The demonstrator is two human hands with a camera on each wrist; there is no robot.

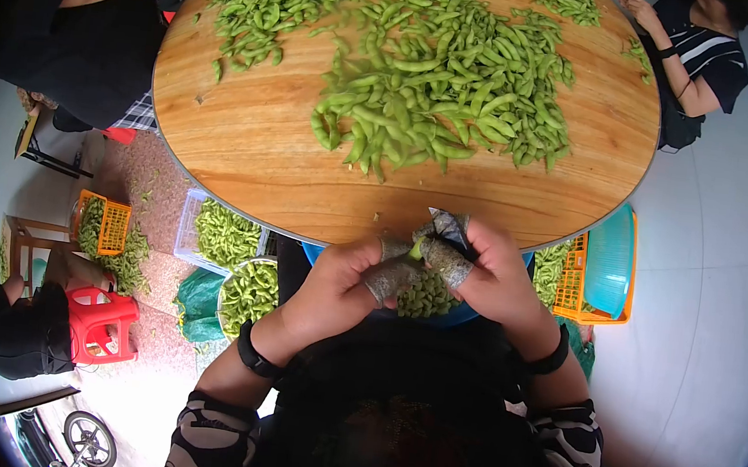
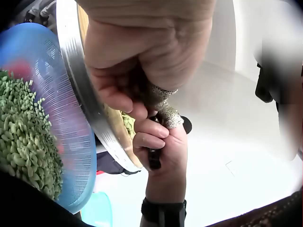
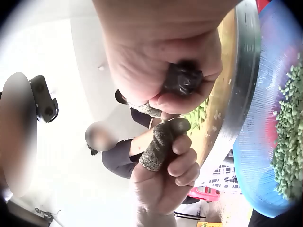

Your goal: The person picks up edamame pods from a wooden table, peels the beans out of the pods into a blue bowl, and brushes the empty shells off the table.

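Observation:
Patterned coverings wrap fingertips of both hands, which meet at the table's near edge. The left hand (image 1: 342, 280) (image 2: 151, 47) pinches a small green piece (image 1: 416, 250), apparently a pod, mostly hidden by the fingers. Curled round a dark tool (image 1: 453, 227) (image 3: 183, 79) is the right hand (image 1: 504, 282) (image 3: 161, 52); the tool's pointed tip shows in the head view, and its full shape is hidden. Below the hands, a blue mesh basket (image 2: 78, 165) (image 3: 255, 182) holds green beans (image 2: 28, 151) (image 3: 289, 142). Green pods (image 1: 445, 77) are heaped on the round wooden table (image 1: 246, 147).
People sit or stand at the table's upper left and right, and another is at the lower left by a red stool (image 1: 100, 325). A white crate (image 1: 194, 231) and orange baskets (image 1: 114, 226) (image 1: 575, 277) hold pods. A motorbike wheel (image 1: 90, 441) shows lower left.

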